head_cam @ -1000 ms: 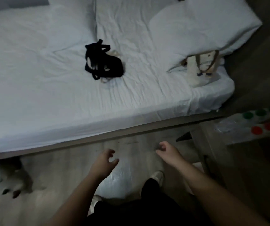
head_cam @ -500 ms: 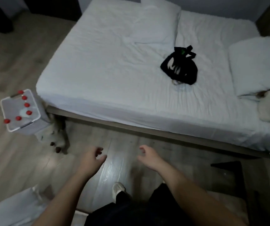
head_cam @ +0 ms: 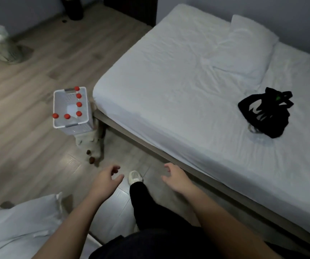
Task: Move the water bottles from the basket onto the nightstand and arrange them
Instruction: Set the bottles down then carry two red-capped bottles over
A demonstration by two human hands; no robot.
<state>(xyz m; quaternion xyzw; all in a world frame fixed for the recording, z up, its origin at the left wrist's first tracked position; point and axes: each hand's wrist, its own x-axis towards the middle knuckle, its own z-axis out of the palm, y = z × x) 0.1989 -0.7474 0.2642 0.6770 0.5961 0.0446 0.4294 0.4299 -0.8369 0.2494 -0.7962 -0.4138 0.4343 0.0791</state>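
- Presently nothing is held; left hand (head_cam: 106, 179) and right hand (head_cam: 176, 177) hang loose.
- Red-capped water bottles (head_cam: 78, 104) are stood in the basket (head_cam: 71, 126) beside the bed (head_cam: 187, 81), at its corner.
- Each should be gripped below its cap.

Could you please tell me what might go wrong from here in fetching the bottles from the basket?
1. A white, dark-spotted thing lies on the floor against the basket, between it and the shoe; the person could trip on it.
2. Six red-capped bottles stand in the basket, and the left hand and right hand are both empty; grabbing too many at once might drop one.
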